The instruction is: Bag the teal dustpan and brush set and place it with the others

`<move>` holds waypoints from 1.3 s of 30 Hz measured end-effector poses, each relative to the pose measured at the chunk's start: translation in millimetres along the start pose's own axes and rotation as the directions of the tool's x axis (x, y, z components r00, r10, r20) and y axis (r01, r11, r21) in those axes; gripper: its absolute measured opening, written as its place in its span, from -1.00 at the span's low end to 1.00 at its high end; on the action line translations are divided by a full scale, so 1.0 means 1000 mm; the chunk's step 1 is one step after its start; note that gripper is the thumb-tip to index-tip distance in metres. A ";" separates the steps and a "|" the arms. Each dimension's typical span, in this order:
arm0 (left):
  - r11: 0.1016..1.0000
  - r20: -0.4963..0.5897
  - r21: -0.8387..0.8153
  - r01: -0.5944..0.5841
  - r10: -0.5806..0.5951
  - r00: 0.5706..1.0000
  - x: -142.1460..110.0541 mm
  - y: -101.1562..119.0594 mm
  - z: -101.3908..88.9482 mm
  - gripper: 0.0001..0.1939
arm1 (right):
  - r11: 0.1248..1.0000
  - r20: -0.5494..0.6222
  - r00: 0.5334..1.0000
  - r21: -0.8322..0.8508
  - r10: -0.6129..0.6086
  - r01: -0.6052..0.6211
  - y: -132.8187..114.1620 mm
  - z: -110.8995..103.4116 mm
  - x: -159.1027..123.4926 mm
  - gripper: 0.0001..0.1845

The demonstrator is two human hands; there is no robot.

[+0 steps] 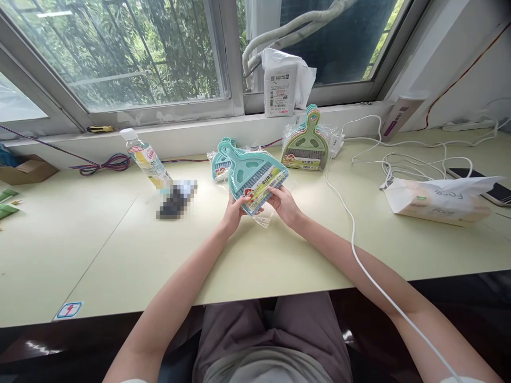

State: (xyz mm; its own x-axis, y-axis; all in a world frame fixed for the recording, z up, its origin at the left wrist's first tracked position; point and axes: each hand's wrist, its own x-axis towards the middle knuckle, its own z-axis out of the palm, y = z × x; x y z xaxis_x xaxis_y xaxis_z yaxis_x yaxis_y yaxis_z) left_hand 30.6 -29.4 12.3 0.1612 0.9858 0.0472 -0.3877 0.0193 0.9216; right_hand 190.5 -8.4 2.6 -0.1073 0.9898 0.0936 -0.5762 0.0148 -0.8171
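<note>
Between my two hands is a teal dustpan and brush set (pixel 255 175) in clear plastic wrap, tilted, with a yellow label across its bristles. My left hand (pixel 235 214) grips its lower left corner, thumb on the front. My right hand (pixel 284 205) holds the lower right edge, fingers over the label. Behind it, partly hidden, another teal dustpan set (pixel 221 166) lies on the table. A stack of wrapped dustpan sets (pixel 306 146), green in front, leans against the window ledge to the right.
A bottle (pixel 146 159) stands at left beside a blurred dark item (pixel 175 201). A tissue pack (pixel 437 205), a phone (pixel 495 191) and loose white cable (pixel 415 159) lie at right. One cable (pixel 351 223) crosses over my right arm. A white box (pixel 279 90) stands on the ledge.
</note>
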 end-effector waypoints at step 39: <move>0.940 0.091 0.027 0.339 -0.340 0.936 0.025 0.013 -0.046 -0.39 | -0.090 0.530 0.715 -0.827 -0.456 0.555 -0.033 -0.053 0.027 -0.75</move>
State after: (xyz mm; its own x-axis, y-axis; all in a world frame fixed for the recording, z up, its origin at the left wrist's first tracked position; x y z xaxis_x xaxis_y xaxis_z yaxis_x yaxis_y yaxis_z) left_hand -12.1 3.2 8.1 0.3654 0.9009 -0.2344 -0.2852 0.3480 0.8931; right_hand 249.8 25.1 1.4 -0.2434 0.6261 0.7408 0.6621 0.6654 -0.3448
